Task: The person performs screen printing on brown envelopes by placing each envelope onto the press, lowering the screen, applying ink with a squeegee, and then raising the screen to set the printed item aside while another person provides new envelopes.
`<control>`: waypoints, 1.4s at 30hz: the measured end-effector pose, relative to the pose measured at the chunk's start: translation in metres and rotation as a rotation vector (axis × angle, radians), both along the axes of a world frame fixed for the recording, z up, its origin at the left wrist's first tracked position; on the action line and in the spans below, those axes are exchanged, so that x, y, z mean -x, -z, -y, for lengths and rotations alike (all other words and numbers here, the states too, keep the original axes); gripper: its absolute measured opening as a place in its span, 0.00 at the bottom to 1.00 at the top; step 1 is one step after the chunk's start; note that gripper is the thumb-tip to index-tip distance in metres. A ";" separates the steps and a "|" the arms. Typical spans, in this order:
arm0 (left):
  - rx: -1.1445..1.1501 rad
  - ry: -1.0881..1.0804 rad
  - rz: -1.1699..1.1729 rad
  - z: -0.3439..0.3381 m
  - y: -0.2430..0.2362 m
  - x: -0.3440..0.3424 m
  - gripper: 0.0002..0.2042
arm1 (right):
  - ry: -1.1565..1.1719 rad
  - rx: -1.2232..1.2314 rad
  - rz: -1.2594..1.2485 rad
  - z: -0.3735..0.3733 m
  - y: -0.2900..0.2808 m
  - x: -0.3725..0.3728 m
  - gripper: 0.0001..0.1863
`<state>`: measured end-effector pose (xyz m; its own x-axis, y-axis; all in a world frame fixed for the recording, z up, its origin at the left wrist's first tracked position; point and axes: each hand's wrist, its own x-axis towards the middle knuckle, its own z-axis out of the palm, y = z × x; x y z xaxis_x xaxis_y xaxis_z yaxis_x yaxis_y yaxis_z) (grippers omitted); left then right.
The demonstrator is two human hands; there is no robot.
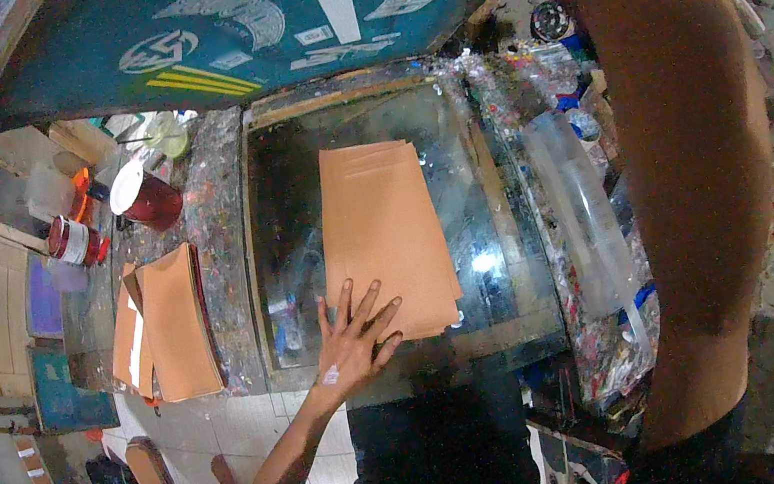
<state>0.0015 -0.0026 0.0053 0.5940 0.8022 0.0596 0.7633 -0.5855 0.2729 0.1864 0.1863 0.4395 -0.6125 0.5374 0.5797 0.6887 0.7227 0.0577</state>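
My left hand (pixel 351 349) lies with fingers spread on the lower part of a stack of tan paper sheets (pixel 374 214). The stack rests on a glass panel (pixel 282 188) set in a worn frame on the paint-spattered bench. My right forearm and upper arm rise along the right side and out past the top edge; my right hand is out of sight. Left of the glass lies a second pile of tan sheets (pixel 177 321), with a white strip showing among them.
A red tub with white rim (pixel 149 209) and a red jar (pixel 73 241) stand at left. A teal printing screen (pixel 254 40) tilts over the back. A clear plastic sheet (pixel 581 221) lies at right. A bare foot (pixel 222 481) is on the tiled floor.
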 end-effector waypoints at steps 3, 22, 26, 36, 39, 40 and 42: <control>-0.005 -0.001 -0.018 0.001 -0.001 0.001 0.28 | 0.016 -0.069 -0.023 -0.009 0.004 0.004 0.33; 0.378 -0.555 1.703 0.090 -0.124 0.003 0.31 | 0.297 0.188 0.024 0.197 0.208 0.013 0.26; 0.817 -0.733 1.810 0.120 -0.051 0.015 0.31 | 0.250 0.785 0.185 0.188 0.302 0.010 0.22; 0.939 -0.866 1.688 0.123 -0.017 0.017 0.27 | 0.296 0.151 0.097 0.067 0.402 0.000 0.10; 0.959 -0.850 1.608 0.125 -0.011 0.022 0.27 | 0.344 0.194 0.104 -0.016 0.391 -0.005 0.10; 0.998 -0.816 1.561 0.124 -0.009 0.028 0.27 | 0.315 0.249 0.086 -0.018 0.392 -0.008 0.14; 1.093 -0.787 1.490 0.120 -0.010 0.031 0.26 | 0.259 0.437 0.151 -0.014 0.380 -0.013 0.18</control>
<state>-0.0295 -0.1224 0.0148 0.1166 0.8456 -0.5209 -0.3965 0.5205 0.7562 0.1995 0.2001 0.0592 -0.4873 0.8538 0.1835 0.8551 0.5091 -0.0980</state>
